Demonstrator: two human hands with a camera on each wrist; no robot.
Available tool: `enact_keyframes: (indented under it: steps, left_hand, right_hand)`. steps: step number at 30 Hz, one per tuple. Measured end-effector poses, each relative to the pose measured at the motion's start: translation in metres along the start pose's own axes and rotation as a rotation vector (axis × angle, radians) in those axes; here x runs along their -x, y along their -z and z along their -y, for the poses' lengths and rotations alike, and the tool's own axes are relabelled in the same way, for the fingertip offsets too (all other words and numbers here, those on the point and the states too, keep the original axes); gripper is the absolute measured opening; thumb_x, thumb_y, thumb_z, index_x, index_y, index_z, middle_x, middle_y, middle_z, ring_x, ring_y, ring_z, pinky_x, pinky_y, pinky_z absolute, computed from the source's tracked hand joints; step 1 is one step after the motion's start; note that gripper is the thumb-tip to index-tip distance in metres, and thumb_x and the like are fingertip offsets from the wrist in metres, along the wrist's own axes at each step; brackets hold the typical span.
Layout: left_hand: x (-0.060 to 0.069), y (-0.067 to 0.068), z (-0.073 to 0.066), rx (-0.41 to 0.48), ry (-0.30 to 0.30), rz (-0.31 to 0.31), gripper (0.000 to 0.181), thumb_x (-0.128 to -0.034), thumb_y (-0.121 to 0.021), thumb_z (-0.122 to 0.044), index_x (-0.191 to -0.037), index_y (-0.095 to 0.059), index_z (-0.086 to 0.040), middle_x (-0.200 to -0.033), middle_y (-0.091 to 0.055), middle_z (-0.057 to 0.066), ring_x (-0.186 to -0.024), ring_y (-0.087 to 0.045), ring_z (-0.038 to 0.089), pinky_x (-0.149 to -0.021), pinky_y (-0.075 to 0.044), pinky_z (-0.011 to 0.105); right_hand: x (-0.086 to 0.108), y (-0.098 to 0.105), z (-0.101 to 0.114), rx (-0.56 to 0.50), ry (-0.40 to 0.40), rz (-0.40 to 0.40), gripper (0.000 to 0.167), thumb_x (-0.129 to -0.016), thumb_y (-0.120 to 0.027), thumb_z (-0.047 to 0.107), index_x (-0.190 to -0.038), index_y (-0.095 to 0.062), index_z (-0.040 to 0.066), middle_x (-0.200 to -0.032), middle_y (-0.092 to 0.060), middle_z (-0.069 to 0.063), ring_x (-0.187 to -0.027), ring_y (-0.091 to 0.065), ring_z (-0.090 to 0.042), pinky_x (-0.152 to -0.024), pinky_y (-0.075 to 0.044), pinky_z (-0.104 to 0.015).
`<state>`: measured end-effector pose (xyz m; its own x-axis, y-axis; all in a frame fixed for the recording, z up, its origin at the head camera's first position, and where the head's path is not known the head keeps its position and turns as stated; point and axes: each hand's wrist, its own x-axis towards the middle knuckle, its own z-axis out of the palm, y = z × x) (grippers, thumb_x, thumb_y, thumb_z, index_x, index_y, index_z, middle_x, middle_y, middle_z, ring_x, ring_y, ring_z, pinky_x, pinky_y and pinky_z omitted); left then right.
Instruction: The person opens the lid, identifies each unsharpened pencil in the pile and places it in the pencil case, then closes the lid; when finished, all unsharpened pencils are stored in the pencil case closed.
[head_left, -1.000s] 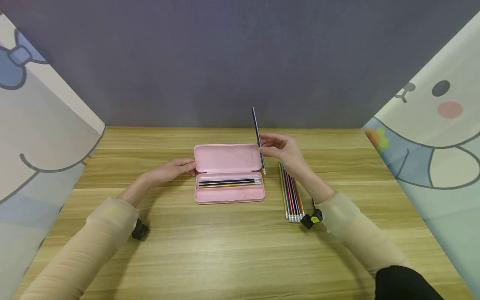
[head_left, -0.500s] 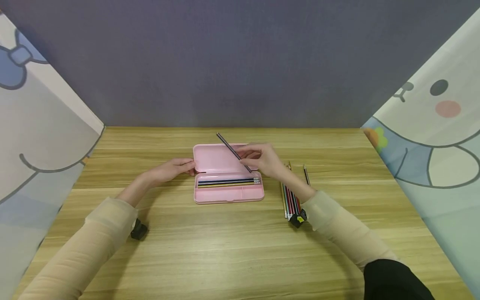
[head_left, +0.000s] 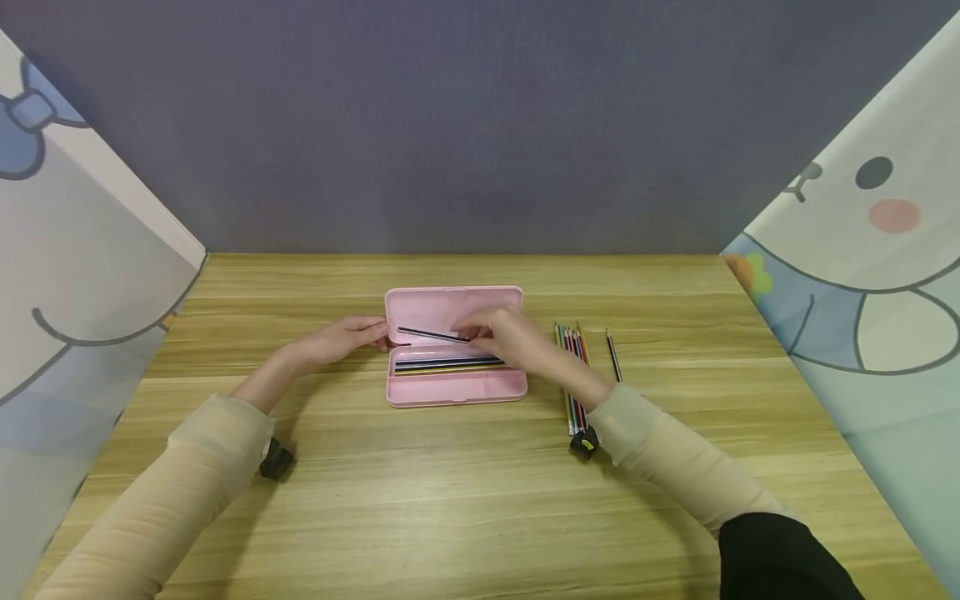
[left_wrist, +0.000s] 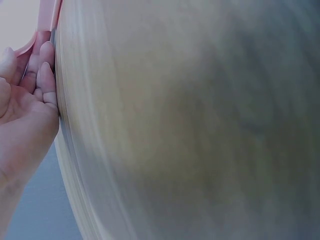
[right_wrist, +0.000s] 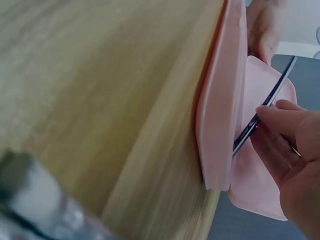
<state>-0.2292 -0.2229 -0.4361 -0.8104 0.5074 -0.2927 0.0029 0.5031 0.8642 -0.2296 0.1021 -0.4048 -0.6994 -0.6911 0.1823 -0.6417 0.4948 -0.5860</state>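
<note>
A pink pencil case (head_left: pixel 456 389) lies unfolded on the table, several pencils (head_left: pixel 442 365) in its rear compartment. My right hand (head_left: pixel 504 335) pinches a dark striped pencil (head_left: pixel 431 335) between thumb and fingers, above the lid by the hinge side. That pencil (right_wrist: pixel 272 95) runs slantwise through the right hand's (right_wrist: pixel 292 145) fingertips in the right wrist view. At the lid's left edge my left hand (head_left: pixel 341 339) grips the rim between thumb and fingers; in the left wrist view the left hand (left_wrist: pixel 30 110) has its fingers at the pink edge (left_wrist: pixel 47 15).
Right of the case lies a bundle of coloured pencils (head_left: pixel 573 375), partly under the right forearm. One dark pencil (head_left: pixel 613 354) lies apart from it, farther right. A grey wall (head_left: pixel 465 125) stands behind the wooden table (head_left: pixel 420 500).
My right hand has moved left and down toward the case, and its pencil has swung from nearly upright to nearly level. My left hand has stayed at the lid.
</note>
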Motion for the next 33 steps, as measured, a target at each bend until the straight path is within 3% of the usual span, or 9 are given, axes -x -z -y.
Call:
enact_keyframes:
  steps: [6,12,20,33]
  left_hand:
    - [0.0,0.0,-0.001,0.001,-0.002,0.0,0.041,-0.1124,-0.04,-0.036,-0.122,-0.063,-0.003,-0.117,-0.064,0.01,-0.121,-0.058,0.025,-0.118,-0.037,0.052]
    - [0.0,0.0,0.0,-0.002,-0.002,0.003,0.041,-0.1123,-0.04,-0.037,-0.122,-0.062,-0.003,-0.117,-0.064,0.011,-0.124,-0.058,0.028,-0.119,-0.036,0.054]
    - [0.0,0.001,-0.001,0.002,-0.003,-0.001,0.04,-0.1124,-0.041,-0.035,-0.121,-0.062,-0.003,-0.117,-0.064,0.011,-0.121,-0.059,0.027,-0.118,-0.037,0.052]
    - [0.0,-0.001,-0.001,-0.005,-0.005,0.001,0.041,-0.1123,-0.041,-0.035,-0.125,-0.061,-0.002,-0.119,-0.064,0.012,-0.122,-0.059,0.027,-0.118,-0.037,0.051]
  right_hand:
    - [0.002,-0.006,0.003,0.223,0.044,0.008,0.03,-0.089,-0.078,0.004,-0.119,-0.076,0.009,-0.105,-0.08,-0.002,-0.098,-0.076,-0.015,-0.09,-0.061,-0.03]
    - [0.003,-0.012,0.003,0.263,0.041,0.011,0.03,-0.089,-0.079,0.006,-0.118,-0.076,0.011,-0.106,-0.08,-0.002,-0.098,-0.077,-0.015,-0.09,-0.061,-0.03]
    - [0.006,-0.011,0.001,0.19,0.042,-0.014,0.025,-0.089,-0.078,0.005,-0.114,-0.077,0.008,-0.104,-0.08,-0.005,-0.095,-0.077,-0.016,-0.087,-0.062,-0.027]
    - [0.03,0.007,-0.014,-0.119,-0.068,-0.141,0.023,-0.09,-0.076,0.001,-0.112,-0.076,0.003,-0.096,-0.079,-0.008,-0.086,-0.074,-0.018,-0.075,-0.062,-0.026]
